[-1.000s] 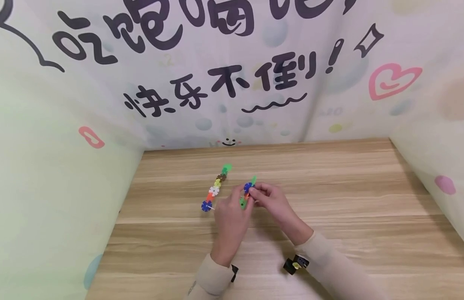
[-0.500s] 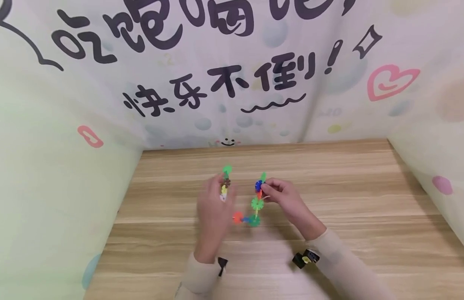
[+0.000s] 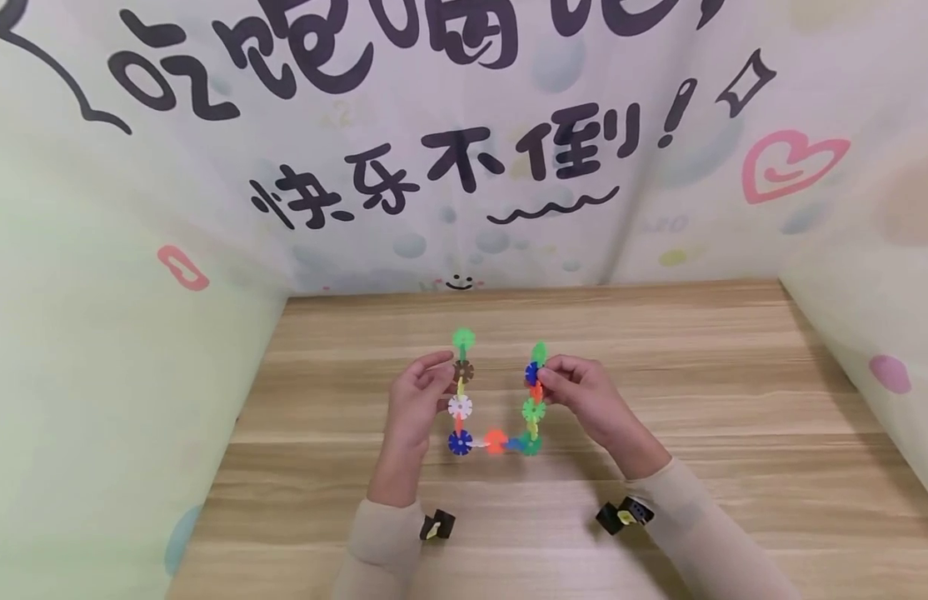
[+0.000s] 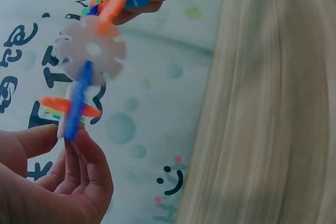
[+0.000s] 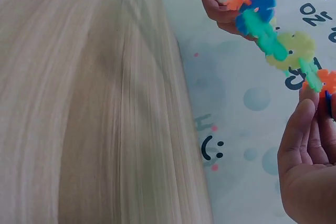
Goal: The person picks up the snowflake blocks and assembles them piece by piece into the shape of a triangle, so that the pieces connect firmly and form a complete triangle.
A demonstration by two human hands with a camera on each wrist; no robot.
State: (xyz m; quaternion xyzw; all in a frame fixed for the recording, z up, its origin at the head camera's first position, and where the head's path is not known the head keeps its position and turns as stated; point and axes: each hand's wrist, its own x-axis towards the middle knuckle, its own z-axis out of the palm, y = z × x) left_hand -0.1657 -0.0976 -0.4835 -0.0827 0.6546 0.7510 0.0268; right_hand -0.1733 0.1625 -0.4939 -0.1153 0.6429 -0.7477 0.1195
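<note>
A chain of interlocking snowflake discs (image 3: pixel 496 442) in several colours forms a U, its two arms pointing to the far side. In the head view, my left hand (image 3: pixel 411 408) pinches the U's left arm near the brown disc (image 3: pixel 464 372), above the white disc (image 3: pixel 460 407). On the other arm, my right hand (image 3: pixel 593 402) pinches the dark blue disc (image 3: pixel 534 373), just below a green end disc (image 3: pixel 540 353). A blue disc (image 3: pixel 460 442) and a dark green disc (image 3: pixel 531 443) form the corners. Both wrist views show the discs blurred and seen edge-on in part.
The wood-grain table (image 3: pixel 321 467) lies under the hands. Behind it hangs a white printed backdrop (image 3: pixel 621 242), with pale side panels left and right. Black wrist-worn devices (image 3: pixel 439 524) sit below the sleeves.
My left hand has left the spot beside the right hand and taken hold of the chain's left arm. My right hand has shifted right. The chain has turned and spread into a U.
</note>
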